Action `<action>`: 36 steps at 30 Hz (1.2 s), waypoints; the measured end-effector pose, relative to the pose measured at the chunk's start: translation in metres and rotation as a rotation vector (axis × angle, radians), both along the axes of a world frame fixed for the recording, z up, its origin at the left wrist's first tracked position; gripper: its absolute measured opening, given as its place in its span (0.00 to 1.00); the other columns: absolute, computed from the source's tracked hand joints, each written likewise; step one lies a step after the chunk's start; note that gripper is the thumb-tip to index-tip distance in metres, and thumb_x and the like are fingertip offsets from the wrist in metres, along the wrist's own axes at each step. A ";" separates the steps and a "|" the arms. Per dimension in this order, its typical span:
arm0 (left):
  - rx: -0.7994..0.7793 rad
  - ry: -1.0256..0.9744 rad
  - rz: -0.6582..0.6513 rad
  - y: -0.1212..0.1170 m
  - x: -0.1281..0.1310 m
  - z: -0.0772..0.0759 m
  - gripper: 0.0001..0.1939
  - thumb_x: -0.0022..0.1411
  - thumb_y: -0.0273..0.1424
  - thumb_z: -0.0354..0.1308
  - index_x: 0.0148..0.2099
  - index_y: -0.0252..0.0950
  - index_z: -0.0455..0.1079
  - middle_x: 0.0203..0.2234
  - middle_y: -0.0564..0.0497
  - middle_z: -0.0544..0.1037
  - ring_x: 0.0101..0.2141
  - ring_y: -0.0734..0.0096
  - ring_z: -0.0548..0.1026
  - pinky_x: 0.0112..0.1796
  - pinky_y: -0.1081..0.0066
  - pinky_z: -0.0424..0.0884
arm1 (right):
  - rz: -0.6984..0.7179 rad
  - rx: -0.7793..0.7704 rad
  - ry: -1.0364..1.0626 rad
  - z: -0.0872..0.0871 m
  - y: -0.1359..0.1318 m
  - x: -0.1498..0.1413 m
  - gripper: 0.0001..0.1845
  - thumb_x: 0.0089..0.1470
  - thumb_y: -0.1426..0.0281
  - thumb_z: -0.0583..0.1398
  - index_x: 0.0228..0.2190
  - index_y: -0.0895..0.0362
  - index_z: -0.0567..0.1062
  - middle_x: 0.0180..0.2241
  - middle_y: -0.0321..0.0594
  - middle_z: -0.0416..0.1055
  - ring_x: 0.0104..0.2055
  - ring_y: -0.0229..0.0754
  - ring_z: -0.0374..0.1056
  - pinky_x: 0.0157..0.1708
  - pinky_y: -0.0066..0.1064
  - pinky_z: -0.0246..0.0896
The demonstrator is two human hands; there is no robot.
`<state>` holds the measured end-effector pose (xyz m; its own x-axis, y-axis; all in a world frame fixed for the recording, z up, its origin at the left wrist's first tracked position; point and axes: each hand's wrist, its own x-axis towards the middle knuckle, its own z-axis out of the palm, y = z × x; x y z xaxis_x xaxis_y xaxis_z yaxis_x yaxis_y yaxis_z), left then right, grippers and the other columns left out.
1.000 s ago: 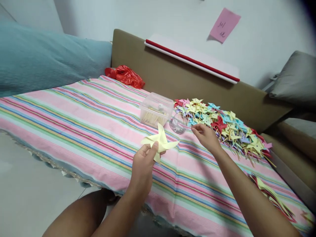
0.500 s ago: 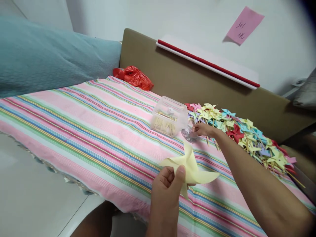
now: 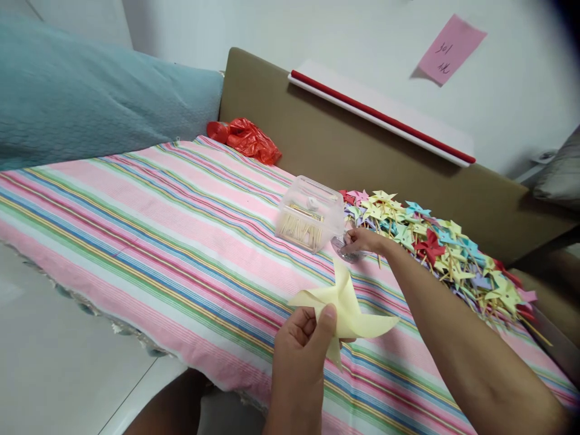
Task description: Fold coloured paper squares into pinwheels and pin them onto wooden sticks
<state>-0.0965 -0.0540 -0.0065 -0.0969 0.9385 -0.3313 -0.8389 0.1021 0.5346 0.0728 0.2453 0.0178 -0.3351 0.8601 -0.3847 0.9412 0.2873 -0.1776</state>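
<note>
- Right hand (image 3: 359, 240), a second ago just off the clear cup's (image 3: 348, 257) 3 o'clock side, now has its fingertips at the cup.
- Left hand (image 3: 301, 341) has shifted the yellow paper pinwheel (image 3: 348, 311) from the cup's 7 o'clock to 6.

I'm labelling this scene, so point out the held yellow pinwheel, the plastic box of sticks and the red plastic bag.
Held yellow pinwheel (image 3: 347, 309), head view: on its paper near the centre.
Plastic box (image 3: 333, 226), head view: right side wall.
Red plastic bag (image 3: 254, 142), head view: crumpled middle.

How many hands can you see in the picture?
2. The left hand holds a pale yellow pinwheel; the right hand is at the small clear bowl.
</note>
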 end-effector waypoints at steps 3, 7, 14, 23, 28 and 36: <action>-0.004 0.003 0.002 0.000 0.000 0.001 0.19 0.48 0.43 0.74 0.30 0.32 0.75 0.23 0.51 0.76 0.25 0.75 0.72 0.28 0.76 0.68 | -0.003 0.021 0.006 -0.002 0.004 0.002 0.19 0.63 0.62 0.61 0.52 0.58 0.72 0.52 0.44 0.71 0.49 0.48 0.72 0.47 0.45 0.72; -0.007 0.022 -0.009 -0.001 -0.003 0.004 0.18 0.51 0.42 0.73 0.31 0.32 0.75 0.24 0.50 0.77 0.26 0.75 0.71 0.29 0.76 0.68 | 0.007 0.046 0.007 -0.008 0.008 0.006 0.18 0.63 0.63 0.61 0.51 0.58 0.73 0.52 0.44 0.72 0.49 0.48 0.72 0.47 0.45 0.71; 0.031 0.051 -0.008 -0.001 -0.003 0.003 0.19 0.55 0.45 0.70 0.36 0.33 0.76 0.29 0.48 0.78 0.30 0.70 0.73 0.32 0.72 0.69 | -0.001 0.218 0.108 -0.007 0.013 0.014 0.18 0.63 0.63 0.61 0.51 0.58 0.72 0.50 0.44 0.72 0.47 0.46 0.72 0.45 0.44 0.72; 0.046 0.132 0.016 -0.001 -0.008 0.011 0.15 0.54 0.40 0.71 0.33 0.33 0.76 0.27 0.51 0.76 0.31 0.74 0.72 0.35 0.75 0.69 | 0.008 0.462 0.291 0.034 -0.090 0.091 0.10 0.55 0.63 0.64 0.30 0.54 0.69 0.28 0.37 0.77 0.30 0.41 0.73 0.30 0.30 0.61; 0.057 0.204 -0.009 -0.001 0.001 0.012 0.14 0.54 0.39 0.71 0.33 0.33 0.76 0.27 0.53 0.75 0.31 0.75 0.73 0.33 0.78 0.69 | 0.017 0.378 0.287 0.001 -0.203 0.141 0.06 0.56 0.66 0.61 0.28 0.53 0.70 0.23 0.34 0.75 0.25 0.40 0.69 0.26 0.28 0.58; 0.063 0.319 -0.102 0.006 0.033 0.010 0.16 0.50 0.37 0.74 0.36 0.32 0.78 0.29 0.52 0.77 0.31 0.75 0.74 0.33 0.79 0.71 | -0.123 0.600 0.374 -0.004 -0.255 0.176 0.11 0.61 0.62 0.59 0.43 0.54 0.73 0.42 0.44 0.78 0.43 0.48 0.74 0.43 0.37 0.67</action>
